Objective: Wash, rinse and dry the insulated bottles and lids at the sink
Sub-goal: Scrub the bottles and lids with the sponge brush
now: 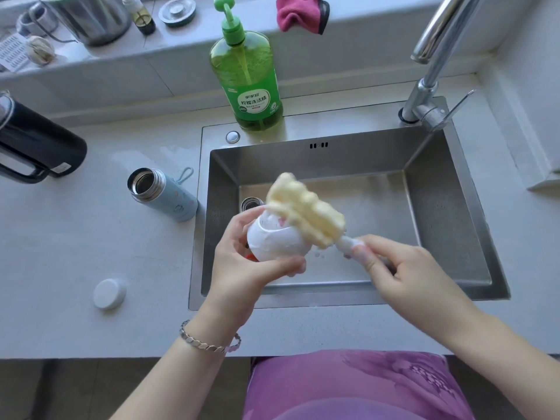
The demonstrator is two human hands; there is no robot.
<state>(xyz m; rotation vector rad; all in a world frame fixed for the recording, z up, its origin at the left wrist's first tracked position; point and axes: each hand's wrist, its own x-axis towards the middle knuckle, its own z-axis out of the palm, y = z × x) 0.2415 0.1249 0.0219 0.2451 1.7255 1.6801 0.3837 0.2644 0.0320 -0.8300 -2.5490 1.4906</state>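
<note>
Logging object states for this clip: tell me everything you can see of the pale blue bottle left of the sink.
The pale blue bottle stands upright on the grey counter, close beside the left rim of the sink. Its lid is off, so the bare, steel-looking mouth and dark inside show. The painted body carries small faint prints. A pale blue loop strap pokes out behind it. Only the counter is seen touching it.

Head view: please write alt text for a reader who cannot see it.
The left hand holds a white lid over a steel sink while the right hand holds a yellow sponge brush against it. An open blue bottle stands left of the sink.
</note>
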